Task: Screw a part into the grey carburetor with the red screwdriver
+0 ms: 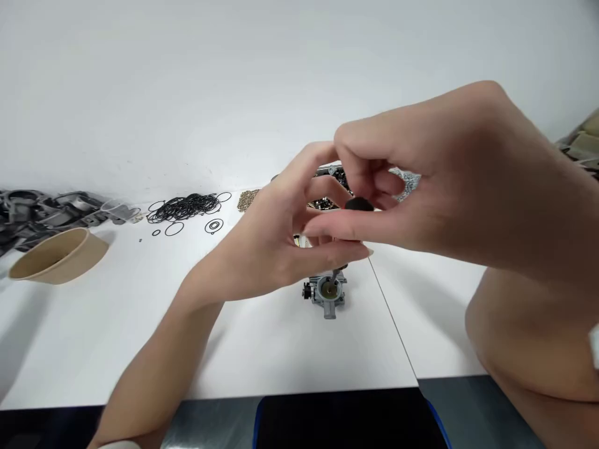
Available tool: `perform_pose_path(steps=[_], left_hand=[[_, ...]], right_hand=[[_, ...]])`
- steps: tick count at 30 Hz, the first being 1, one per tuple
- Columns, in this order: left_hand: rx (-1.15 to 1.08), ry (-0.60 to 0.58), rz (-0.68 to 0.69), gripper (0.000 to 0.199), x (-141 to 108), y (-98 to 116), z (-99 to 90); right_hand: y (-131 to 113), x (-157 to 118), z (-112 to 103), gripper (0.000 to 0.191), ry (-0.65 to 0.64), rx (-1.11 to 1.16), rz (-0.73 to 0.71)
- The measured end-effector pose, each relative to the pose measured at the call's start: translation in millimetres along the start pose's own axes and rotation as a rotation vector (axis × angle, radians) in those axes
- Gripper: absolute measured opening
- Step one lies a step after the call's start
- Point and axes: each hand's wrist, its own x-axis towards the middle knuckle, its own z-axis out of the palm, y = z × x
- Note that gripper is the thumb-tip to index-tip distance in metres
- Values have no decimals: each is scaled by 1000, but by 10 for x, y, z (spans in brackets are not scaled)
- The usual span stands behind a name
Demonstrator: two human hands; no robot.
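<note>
Holding a screwdriver (359, 204) above a casting (329, 295), the right hand (416, 168) has its thumb and curled fingers closed on the black handle end. The left hand (269, 234) curves around the tool lower down; whether its fingers grip or merely steady it cannot be told. The casting rests on the white desk (299, 355) beneath the fingers, its round opening facing up. The screwdriver's long axis slants down and slightly leftward to that opening (contact at the tip is unclear), with the left hand nearer the casting. Containers: at far left stands a tan bowl (88, 252), holding a dark patch too small to identify. Metal parts (324, 204) lie behind the fingers, their holder mostly hidden. Black rings (187, 207) and brass-coloured pieces (247, 200) lie in loose heaps toward the wall (187, 81).
</note>
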Motion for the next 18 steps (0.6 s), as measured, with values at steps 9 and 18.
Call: perform_pose_path(steps=[9, 18], left_hand=[[0, 38, 31, 43, -13, -57, -24], [-77, -52, 13, 57, -38, -40, -78]], right_hand=[[4, 5, 37, 19, -57, 187, 38], [156, -111, -121, 24, -184, 207, -61]])
